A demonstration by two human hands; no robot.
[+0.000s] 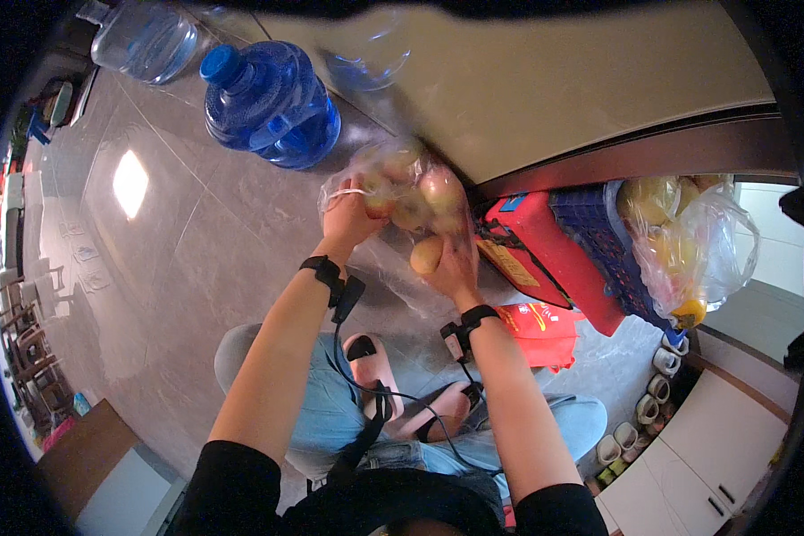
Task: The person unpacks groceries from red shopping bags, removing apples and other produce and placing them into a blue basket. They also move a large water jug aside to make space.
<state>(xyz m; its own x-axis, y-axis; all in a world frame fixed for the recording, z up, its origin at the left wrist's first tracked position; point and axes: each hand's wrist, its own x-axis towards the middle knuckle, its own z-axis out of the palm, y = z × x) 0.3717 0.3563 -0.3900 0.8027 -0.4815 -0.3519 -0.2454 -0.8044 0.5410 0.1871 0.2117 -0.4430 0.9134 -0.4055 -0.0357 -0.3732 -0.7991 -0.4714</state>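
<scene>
A clear plastic bag [402, 157] full of round, yellow-and-red fruit that looks like apples lies on the grey tiled floor [241, 221]. My left hand [354, 218] grips the bag's left side, its fingers against a reddish fruit [378, 204]. At the bag's near right part, my right hand [457, 266] has its fingers around a smooth yellow fruit [427, 256]. Film from the bag spreads around that hand; whether the hand is inside it or under it I cannot tell.
A blue water-cooler bottle [275, 107] stands beyond the bag, a clear one [147, 43] farther left. Right of the bag are a red box-like bag [543, 248], a blue plastic crate [593, 241] holding bagged fruit [670, 241], and a red carrier bag [539, 335]. Shoes [626, 435] line a white cabinet [697, 455].
</scene>
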